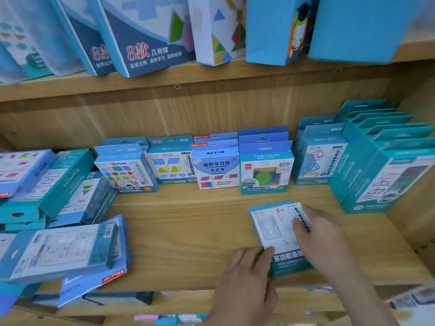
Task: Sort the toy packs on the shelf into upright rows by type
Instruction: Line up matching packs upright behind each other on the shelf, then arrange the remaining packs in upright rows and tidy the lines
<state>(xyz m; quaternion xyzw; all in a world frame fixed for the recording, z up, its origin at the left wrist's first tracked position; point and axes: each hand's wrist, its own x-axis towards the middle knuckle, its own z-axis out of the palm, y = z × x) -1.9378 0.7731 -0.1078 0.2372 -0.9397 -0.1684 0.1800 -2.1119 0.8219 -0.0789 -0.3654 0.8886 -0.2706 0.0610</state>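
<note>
A blue-and-white toy pack (276,228) sits tilted near the front right of the wooden shelf (188,231). My left hand (247,281) grips its lower left edge. My right hand (322,241) holds its right side, fingers curled over the face. Behind it, upright rows of packs stand along the back: a shapes pack (126,171), a trapezoid pack (170,165), an area-learner pack (215,169), a green-circle pack (264,171), and teal frame packs (317,158). A long teal row (381,165) fills the right corner.
A jumbled pile of flat-lying packs (56,189) crowds the shelf's left end, and a stack (66,252) overhangs the front left edge. Large blue boxes (146,36) stand on the shelf above. More goods show below the front edge.
</note>
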